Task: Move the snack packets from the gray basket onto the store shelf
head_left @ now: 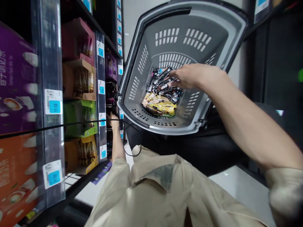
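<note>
A grey plastic shopping basket fills the upper middle of the head view. It holds a heap of black sachets over yellow sachets. My right hand reaches into the basket and rests on the black sachets with its fingers curled among them. My left hand is lower left, at the front of the shelf by the basket's near rim; its fingers are hidden behind the shelf edge.
A store shelf runs along the left, with open display boxes in pink, brown, green and yellow and blue price tags. Large purple and orange boxes stand nearest. A thin black cable crosses the shelf front. Dark shelving stands at right.
</note>
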{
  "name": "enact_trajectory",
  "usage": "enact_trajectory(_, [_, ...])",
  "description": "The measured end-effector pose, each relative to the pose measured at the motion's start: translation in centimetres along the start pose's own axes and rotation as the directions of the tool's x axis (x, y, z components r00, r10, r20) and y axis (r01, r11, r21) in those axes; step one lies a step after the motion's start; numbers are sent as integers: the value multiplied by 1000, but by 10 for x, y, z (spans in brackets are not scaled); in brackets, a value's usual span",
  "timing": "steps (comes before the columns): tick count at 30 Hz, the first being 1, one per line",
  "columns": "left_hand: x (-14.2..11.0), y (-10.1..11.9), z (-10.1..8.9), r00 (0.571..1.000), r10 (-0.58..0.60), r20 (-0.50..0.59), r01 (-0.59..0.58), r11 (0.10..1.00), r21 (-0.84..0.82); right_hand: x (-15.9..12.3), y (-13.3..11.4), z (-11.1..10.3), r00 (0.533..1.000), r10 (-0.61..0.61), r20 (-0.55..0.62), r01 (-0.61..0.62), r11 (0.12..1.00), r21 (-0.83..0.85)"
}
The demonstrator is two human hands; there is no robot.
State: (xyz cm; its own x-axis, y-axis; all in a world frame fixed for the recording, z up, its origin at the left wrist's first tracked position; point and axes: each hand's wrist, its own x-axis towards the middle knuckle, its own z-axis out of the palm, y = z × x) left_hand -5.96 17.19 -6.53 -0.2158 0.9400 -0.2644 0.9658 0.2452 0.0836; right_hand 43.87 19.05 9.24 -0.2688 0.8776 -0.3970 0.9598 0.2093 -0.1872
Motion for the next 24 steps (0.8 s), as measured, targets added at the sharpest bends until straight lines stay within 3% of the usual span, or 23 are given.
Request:
enact_trajectory(2, [0, 4, -2, 999, -44, -12, 44, 999, -8, 0, 3, -14, 994, 80, 75, -76, 996, -48])
enact_trajectory(4, [2, 5, -9, 998, -53, 19, 53, 998, -26, 6, 7, -16, 993, 86, 81, -82, 995, -53])
enact_trajectory(9, [-14, 8, -32, 996, -51, 77, 59, 993, -106, 42, 36, 17, 998, 47, 37, -48, 998, 34])
enact_trajectory(11, [-39, 13, -43, 1000, -28, 8, 29, 986, -162, 55, 42, 30, 999, 49, 10, -49, 997, 61])
enact_trajectory(14, [-91, 33, -63, 979, 42, -198, -98, 954, -284, 66, 31, 44, 999, 21, -37, -20, 1000, 17])
enact_trajectory(16, [-120, 57, -81, 910, 139, -391, -284, 895, -343, 72, 17, 52, 1000, 24, -21, -24, 1000, -11])
enact_trajectory(19, [-133, 105, -112, 702, 370, -609, -638, 706, -306, 83, -3, 66, 981, 101, 166, -103, 995, 3])
enact_trajectory(22, [-116, 152, -135, 535, 595, -600, -827, 513, -229, 101, -16, 78, 967, 146, 210, -143, 989, -30])
enact_trajectory(24, [-103, 175, -138, 520, 687, -508, -849, 483, -216, 111, -24, 88, 972, 144, 185, -141, 990, -26])
